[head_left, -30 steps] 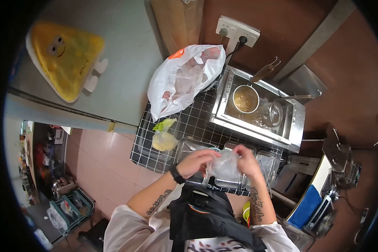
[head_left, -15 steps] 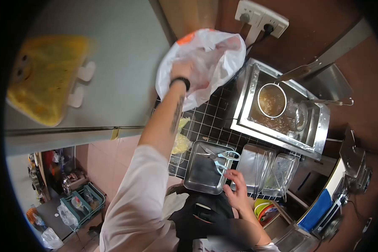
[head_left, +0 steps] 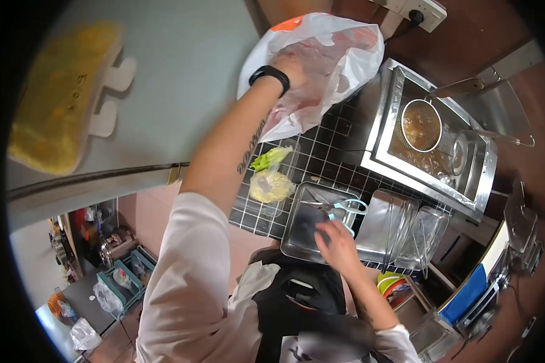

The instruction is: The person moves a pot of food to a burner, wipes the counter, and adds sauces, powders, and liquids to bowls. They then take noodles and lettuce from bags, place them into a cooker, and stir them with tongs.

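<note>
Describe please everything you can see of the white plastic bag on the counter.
The bag is thin white plastic with an orange patch near its top edge; pinkish contents show faintly through it. It is crumpled and puffed up, its mouth open, standing on the black tiled counter between the grey fridge and the steel vat. The left hand is at its mouth, against the plastic. Nothing else visibly touches it.

A black-tiled counter is seen at the centre. A white plastic bag is set at twelve o'clock, a steel basin at two, steel trays at five, and bagged greens at eight.
</note>
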Demonstrator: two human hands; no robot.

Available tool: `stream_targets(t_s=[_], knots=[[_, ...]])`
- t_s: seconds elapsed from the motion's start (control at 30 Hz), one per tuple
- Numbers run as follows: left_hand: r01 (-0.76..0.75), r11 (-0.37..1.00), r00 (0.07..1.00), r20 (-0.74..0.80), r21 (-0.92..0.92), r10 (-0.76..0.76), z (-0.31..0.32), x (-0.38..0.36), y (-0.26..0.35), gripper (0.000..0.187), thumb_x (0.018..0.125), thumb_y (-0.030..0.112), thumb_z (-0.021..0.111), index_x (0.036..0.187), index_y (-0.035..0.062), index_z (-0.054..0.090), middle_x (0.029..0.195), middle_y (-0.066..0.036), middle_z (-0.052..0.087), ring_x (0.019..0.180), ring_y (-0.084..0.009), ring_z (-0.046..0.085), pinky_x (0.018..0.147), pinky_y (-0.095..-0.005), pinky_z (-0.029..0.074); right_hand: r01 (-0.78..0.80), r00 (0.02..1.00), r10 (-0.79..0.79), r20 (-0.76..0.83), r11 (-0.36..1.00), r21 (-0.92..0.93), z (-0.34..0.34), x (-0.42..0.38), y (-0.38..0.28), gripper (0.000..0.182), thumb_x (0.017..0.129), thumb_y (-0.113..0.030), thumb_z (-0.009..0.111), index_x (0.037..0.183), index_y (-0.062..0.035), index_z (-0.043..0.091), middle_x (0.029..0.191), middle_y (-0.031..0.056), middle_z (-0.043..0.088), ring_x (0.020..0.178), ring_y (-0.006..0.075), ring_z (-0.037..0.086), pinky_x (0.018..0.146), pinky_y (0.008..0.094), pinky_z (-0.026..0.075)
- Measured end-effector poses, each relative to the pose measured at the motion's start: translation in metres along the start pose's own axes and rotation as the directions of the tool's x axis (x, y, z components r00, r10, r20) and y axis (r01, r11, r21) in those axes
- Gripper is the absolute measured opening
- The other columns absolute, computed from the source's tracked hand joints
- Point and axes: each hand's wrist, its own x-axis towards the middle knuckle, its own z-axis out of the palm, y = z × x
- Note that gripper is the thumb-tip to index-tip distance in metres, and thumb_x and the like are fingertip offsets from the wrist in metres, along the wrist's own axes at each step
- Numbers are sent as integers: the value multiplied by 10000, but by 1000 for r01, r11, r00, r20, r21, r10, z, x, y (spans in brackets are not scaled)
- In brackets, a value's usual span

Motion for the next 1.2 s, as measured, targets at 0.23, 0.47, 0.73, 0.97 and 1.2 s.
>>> stream_targets(t_s=[0.23, 0.47, 0.73, 0.97, 1.2], knots=[[-211, 928, 976, -113, -306, 184, -107, -193, 71, 175, 940, 152, 546, 942, 17, 656, 885, -222, 648, 858, -421, 613, 742, -484, 494, 330, 940, -342, -5, 910, -251, 94, 126, -14, 208, 809, -111, 646, 1003, -39, 619, 953, 121, 578, 959, 302, 613, 800, 399, 518], [-238, 779, 971, -159, -580, 179, 82, -358, -29, 144, 815, 43, 627, 943, 36, 692, 828, -137, 652, 826, -369, 636, 737, -441, 514, 261, 957, -246, 156, 962, -84, 121, 107, -17, 155, 870, -100, 592, 1012, -40, 574, 1040, 164, 595, 909, 372, 638, 773, 450, 544], [128, 817, 963, -128, -563, -239, 5, -397, -10, 72, 802, 85, 698, 841, 25, 704, 803, -130, 657, 709, -301, 654, 630, -381, 528, 25, 997, -44, 66, 967, 255, 40, 66, -72, 145, 844, -88, 646, 948, -22, 570, 879, 153, 619, 783, 341, 629, 686, 404, 514], [35, 714, 990, -74, -699, -121, -11, -385, 20, 127, 847, 137, 693, 905, 25, 711, 886, -116, 676, 742, -234, 664, 655, -326, 527, 204, 951, -221, -215, 974, -99, -18, 4, -68, 156, 889, -180, 633, 859, -32, 674, 815, 132, 646, 745, 332, 645, 673, 384, 530], [133, -237, 983, 158, -962, -91, -116, -358, 145, 270, 968, 112, 533, 1136, -68, 647, 1039, -116, 697, 928, -187, 665, 849, -304, 529, 217, 944, 31, -328, 691, 689, -95, -101, -46, 322, 924, -288, 573, 980, 6, 692, 1046, 129, 623, 1052, 279, 585, 930, 387, 447]])
